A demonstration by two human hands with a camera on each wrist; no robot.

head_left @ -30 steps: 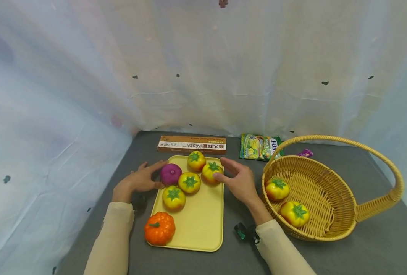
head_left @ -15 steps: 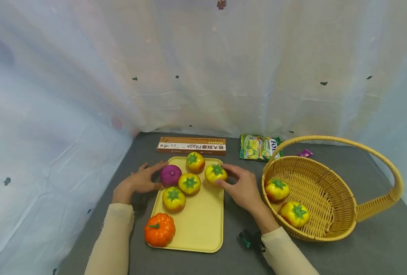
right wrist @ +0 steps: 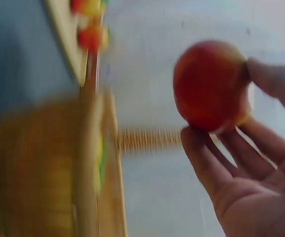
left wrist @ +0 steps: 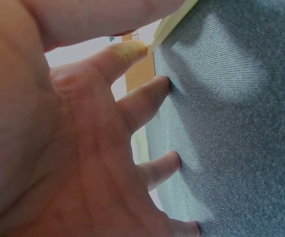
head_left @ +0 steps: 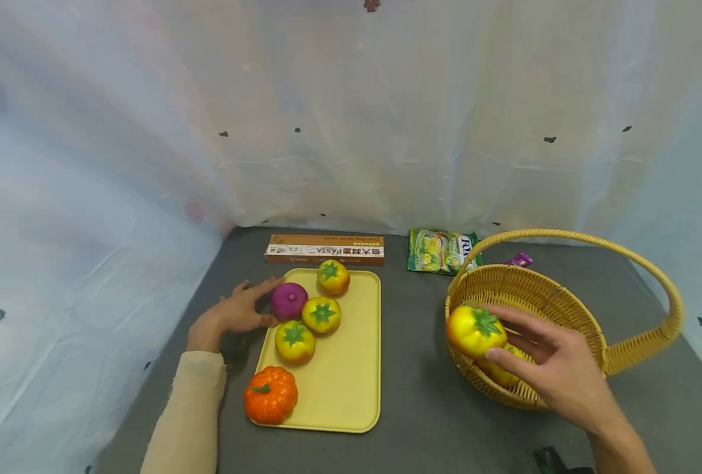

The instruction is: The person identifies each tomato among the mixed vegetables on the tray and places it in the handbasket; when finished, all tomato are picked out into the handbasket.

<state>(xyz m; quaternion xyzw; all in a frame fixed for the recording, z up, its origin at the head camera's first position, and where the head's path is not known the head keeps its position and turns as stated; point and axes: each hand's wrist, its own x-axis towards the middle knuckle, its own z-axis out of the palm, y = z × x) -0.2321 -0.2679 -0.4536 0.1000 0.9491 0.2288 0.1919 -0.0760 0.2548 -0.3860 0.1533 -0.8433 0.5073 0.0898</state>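
My right hand holds a yellow-and-red toy tomato with a green star-shaped top, pinched between thumb and fingers. Below it is the wicker basket, where another toy tomato partly shows behind the held one. In the right wrist view the held tomato's red underside shows. Fingers spread, my left hand rests at the left edge of the yellow tray, beside a purple toy vegetable. Also on the tray are toy tomatoes and, at its near left corner, an orange toy pumpkin.
Behind the tray lies a long pasta box. A green snack packet and a small purple wrapper lie at the back right. The basket's tall handle arches over its right side. A white curtain hangs behind the table.
My right hand has gripped the tomato at the tray's right edge, lifted it, and carried it right over the basket. My left hand has stayed by the tray.
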